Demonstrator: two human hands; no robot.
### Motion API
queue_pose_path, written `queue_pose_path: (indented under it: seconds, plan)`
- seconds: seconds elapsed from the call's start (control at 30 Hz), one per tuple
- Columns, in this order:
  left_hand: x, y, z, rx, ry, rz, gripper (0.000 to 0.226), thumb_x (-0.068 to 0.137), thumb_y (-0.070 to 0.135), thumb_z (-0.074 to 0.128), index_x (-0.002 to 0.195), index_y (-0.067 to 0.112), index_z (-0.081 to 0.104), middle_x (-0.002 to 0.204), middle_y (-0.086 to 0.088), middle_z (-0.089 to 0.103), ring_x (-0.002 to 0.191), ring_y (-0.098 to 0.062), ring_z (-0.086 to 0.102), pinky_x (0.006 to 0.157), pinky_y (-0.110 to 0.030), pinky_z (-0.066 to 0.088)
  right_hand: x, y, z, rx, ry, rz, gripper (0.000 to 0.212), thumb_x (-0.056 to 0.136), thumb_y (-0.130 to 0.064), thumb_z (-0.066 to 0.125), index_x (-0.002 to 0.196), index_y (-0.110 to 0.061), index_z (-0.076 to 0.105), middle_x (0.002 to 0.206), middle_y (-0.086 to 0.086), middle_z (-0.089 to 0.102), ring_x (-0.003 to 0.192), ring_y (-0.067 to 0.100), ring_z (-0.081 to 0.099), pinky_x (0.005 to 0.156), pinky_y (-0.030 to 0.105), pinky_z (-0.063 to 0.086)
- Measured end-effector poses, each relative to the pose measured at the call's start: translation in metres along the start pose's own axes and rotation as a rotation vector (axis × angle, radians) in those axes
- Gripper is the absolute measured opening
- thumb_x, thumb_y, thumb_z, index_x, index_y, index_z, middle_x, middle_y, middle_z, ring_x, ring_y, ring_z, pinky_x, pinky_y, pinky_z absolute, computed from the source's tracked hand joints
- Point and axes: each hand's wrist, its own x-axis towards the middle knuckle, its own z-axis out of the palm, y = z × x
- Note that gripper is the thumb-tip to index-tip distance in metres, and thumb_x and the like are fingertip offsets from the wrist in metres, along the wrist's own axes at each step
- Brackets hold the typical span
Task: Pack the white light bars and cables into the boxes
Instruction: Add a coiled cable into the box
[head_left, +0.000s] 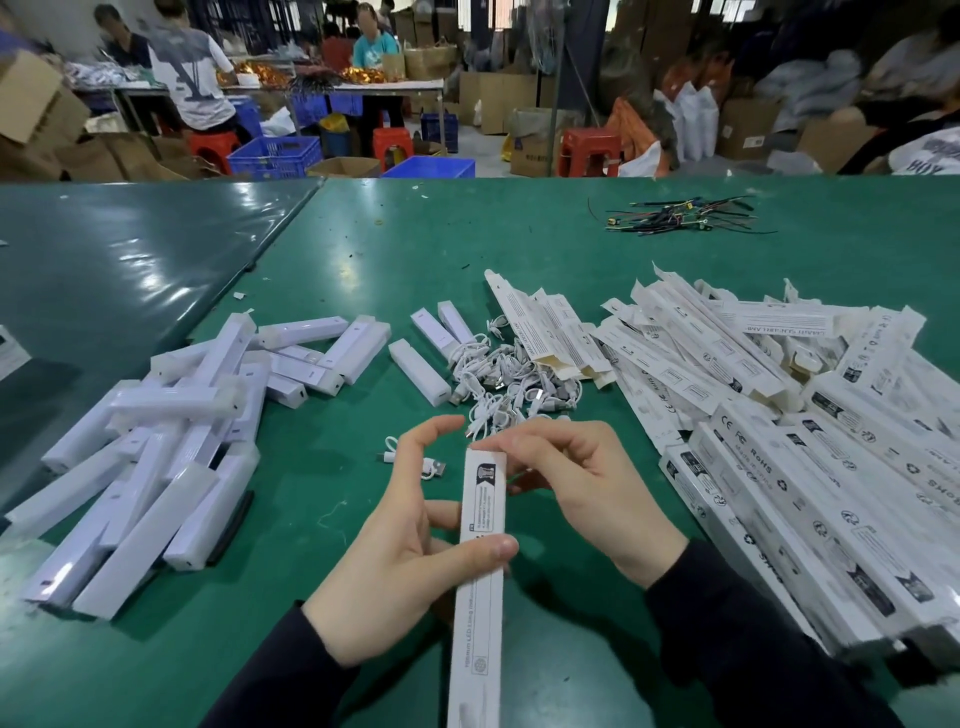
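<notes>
A long white printed box (480, 587) stands lengthwise in front of me. My left hand (410, 551) grips its middle, thumb across the front. My right hand (576, 483) pinches the box's far end with its fingertips. White light bars (171, 441) lie heaped on the left of the green table. A tangle of white cables (511, 384) sits in the middle, with one loose cable (423, 465) just beyond my left hand. Open, flat boxes (691, 353) are piled at the right, and closed boxes (831, 514) are stacked nearer me on the right.
The green table (363, 249) has a seam running back on the left. A bundle of dark thin wires (675, 218) lies at the far right. Beyond the table are people at another bench, blue crates (275, 156), red stools and cardboard cartons.
</notes>
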Motion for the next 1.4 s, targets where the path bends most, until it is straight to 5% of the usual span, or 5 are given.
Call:
queue_pose_path:
  seconds: [0.47,0.77,1.0,1.23,1.4]
  plan:
    - [0.01,0.001,-0.003,-0.15,0.538,0.155,0.041,0.071,0.03,0.07,0.103,0.044,0.05,0.086,-0.016,0.073,0.069,-0.018,0.071,0.045,-0.028,0.052,-0.038,0.002,0.047,-0.656,-0.006,-0.196,0.048,0.085,-0.025,0.068,0.132,-0.02,0.059,0.113,-0.008,0.051,0.099,0.006,0.056,0.091,0.026,0.046]
    - [0.01,0.002,-0.03,0.301,0.802,0.243,0.025,0.095,0.024,0.059,0.115,0.032,0.047,0.1,0.01,0.066,0.096,-0.01,0.065,0.078,-0.038,0.056,-0.095,-0.049,-0.111,-1.001,0.849,-0.143,0.056,0.09,-0.066,0.052,0.142,-0.051,0.038,0.116,-0.016,0.062,0.082,-0.002,0.063,0.075,0.018,0.052]
    - [0.007,0.0,-0.067,0.85,1.061,0.148,0.032,0.087,0.005,0.061,0.118,0.006,0.054,0.119,-0.016,0.056,0.113,-0.035,0.044,0.094,-0.047,0.037,-0.127,-0.023,-0.175,-1.402,0.588,0.468,0.071,0.072,-0.079,0.038,0.097,-0.017,0.063,0.1,0.013,0.071,0.105,0.043,0.062,0.092,0.067,0.044]
    - [0.004,-0.004,-0.072,1.076,1.085,-0.055,0.035,0.084,0.009,0.064,0.118,0.004,0.055,0.118,-0.025,0.052,0.114,-0.042,0.04,0.091,-0.057,0.035,-0.067,-0.078,-0.074,-1.152,0.647,-0.122,0.03,0.095,-0.038,0.057,0.117,-0.022,0.068,0.109,-0.007,0.065,0.105,0.016,0.059,0.101,0.035,0.033]
    - [0.008,-0.007,-0.06,1.11,0.978,0.046,0.031,0.082,0.006,0.065,0.113,0.004,0.059,0.112,-0.021,0.055,0.11,-0.039,0.042,0.091,-0.054,0.037,0.008,-0.037,-0.039,-1.263,0.222,0.231,0.042,0.096,-0.006,0.047,0.138,-0.011,0.043,0.128,0.005,0.051,0.103,0.017,0.054,0.093,0.028,0.044]
